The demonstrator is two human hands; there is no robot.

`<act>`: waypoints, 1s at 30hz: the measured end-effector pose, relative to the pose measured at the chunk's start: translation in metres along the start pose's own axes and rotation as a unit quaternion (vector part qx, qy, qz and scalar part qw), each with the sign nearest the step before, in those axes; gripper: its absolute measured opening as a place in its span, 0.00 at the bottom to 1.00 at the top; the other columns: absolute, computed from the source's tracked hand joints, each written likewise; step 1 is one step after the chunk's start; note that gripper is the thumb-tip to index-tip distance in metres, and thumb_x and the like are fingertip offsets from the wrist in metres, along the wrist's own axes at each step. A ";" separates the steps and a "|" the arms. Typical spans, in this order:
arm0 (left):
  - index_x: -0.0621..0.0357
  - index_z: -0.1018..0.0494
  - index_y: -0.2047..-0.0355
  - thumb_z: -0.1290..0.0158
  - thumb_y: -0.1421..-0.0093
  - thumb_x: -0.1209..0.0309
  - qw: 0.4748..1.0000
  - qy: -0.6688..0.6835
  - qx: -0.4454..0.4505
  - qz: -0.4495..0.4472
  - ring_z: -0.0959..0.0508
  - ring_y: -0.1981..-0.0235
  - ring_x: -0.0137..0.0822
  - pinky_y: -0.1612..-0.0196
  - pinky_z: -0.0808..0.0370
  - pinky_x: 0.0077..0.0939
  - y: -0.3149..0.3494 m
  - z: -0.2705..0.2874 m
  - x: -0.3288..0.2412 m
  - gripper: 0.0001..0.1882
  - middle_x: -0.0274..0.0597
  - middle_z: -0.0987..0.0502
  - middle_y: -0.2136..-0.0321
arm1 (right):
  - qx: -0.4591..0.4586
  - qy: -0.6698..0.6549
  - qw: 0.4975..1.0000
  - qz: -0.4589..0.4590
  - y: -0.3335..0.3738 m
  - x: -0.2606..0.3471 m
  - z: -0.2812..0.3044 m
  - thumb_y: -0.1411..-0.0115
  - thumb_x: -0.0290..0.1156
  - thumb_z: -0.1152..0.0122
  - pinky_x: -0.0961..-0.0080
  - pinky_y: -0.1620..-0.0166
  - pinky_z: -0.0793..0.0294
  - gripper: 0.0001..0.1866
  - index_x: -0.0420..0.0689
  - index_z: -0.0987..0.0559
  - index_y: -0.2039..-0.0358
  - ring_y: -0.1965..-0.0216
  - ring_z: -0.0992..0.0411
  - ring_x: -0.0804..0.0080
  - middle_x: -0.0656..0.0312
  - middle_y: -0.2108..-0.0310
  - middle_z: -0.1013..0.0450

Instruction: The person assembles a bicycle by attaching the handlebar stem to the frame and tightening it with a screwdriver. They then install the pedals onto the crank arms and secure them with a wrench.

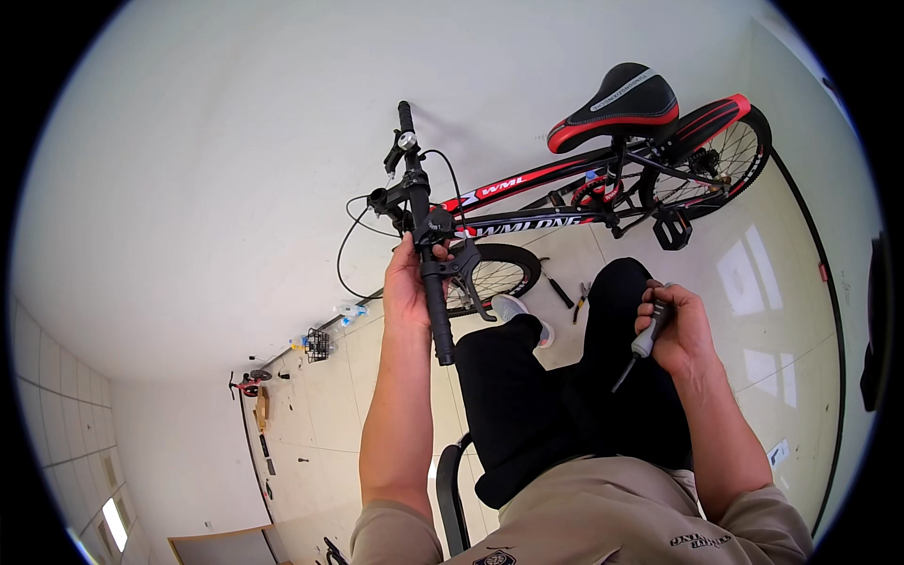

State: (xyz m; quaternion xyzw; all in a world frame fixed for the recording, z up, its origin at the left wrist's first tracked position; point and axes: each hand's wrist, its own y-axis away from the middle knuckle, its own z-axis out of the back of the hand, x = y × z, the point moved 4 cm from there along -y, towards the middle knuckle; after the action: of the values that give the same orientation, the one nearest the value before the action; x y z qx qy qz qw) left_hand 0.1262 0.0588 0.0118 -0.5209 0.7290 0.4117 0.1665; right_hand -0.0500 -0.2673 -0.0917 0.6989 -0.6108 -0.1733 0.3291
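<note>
Glossy, pale floor tiles (325, 410) reflect light beside a plain white wall (235, 188). Near that wall stands a black-and-red bicycle (546, 176), with pliers (581, 303) on the tiles by its front wheel (533, 268). The person's left hand (405, 282) curls its fingers around the handlebar (421, 198); the right hand (683, 334) wraps snugly around a grey screwdriver (648, 339) above the lap (527, 395).

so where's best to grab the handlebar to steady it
Likely by the near end grip of the handlebar, from the picture's left: that stretch is straight and free, while the brake lever juts out on the right. The left hand holds the bar farther up.
</note>
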 end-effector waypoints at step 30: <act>0.71 0.31 0.51 0.49 0.32 0.60 0.999 0.027 -0.021 -0.001 0.21 0.72 0.37 0.63 0.17 0.29 0.005 -0.007 0.005 0.22 0.61 0.23 0.61 | 0.001 0.009 1.000 0.003 0.002 0.001 -0.001 0.43 0.23 0.47 0.74 0.71 0.29 0.08 0.40 0.28 0.62 0.73 0.32 0.72 0.62 0.69 0.31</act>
State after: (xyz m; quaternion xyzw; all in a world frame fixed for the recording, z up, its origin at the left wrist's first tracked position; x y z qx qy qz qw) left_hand 0.1210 0.0510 0.0145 -0.5362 0.7238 0.4123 0.1361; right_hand -0.0506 -0.2678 -0.0890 0.6989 -0.6102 -0.1651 0.3346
